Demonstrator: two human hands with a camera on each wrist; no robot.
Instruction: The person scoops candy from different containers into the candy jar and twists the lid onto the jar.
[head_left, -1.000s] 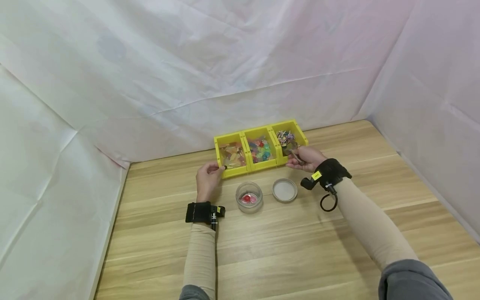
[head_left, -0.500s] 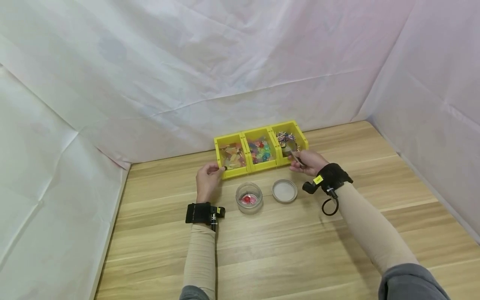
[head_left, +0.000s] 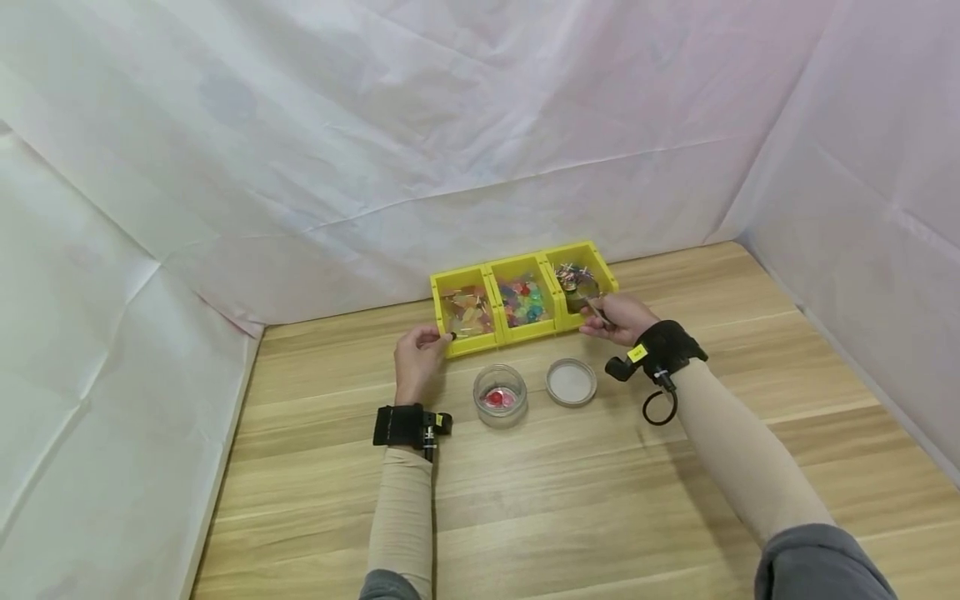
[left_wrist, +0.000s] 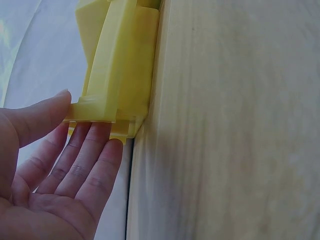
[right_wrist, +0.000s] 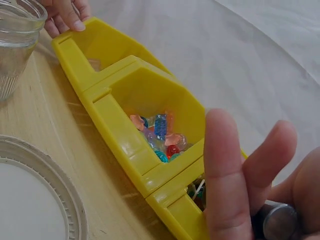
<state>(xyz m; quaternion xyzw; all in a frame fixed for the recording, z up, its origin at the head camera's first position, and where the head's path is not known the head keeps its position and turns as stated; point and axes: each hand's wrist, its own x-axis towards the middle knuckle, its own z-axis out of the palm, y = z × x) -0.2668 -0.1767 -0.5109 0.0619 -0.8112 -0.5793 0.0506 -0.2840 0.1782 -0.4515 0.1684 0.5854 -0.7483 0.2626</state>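
My left hand (head_left: 418,358) grips the front left corner of the yellow three-part bin (head_left: 474,342), thumb on top and fingertips beneath the rim in the left wrist view. My right hand (head_left: 618,318) holds a grey metal utensil (head_left: 597,313) by its thin handle; its rounded head is down in the right compartment, among striped small pieces (head_left: 573,275). In the right wrist view the utensil's round metal end (right_wrist: 281,221) shows by the palm, the rest hidden by fingers. Colourful beads (head_left: 525,302) fill the middle compartment, and pale orange and yellow pieces (head_left: 468,312) the left one.
A clear jar (head_left: 500,410) with red and pink pieces inside stands in front of the bin. Right of it a round lid (head_left: 571,383) lies on the wooden table (head_left: 525,517). White cloth (head_left: 450,125) hangs close behind the bin and at both sides.
My right hand has shifted slightly right, and the utensil's head has moved about within the right compartment. The left hand keeps its place on the bin's corner.
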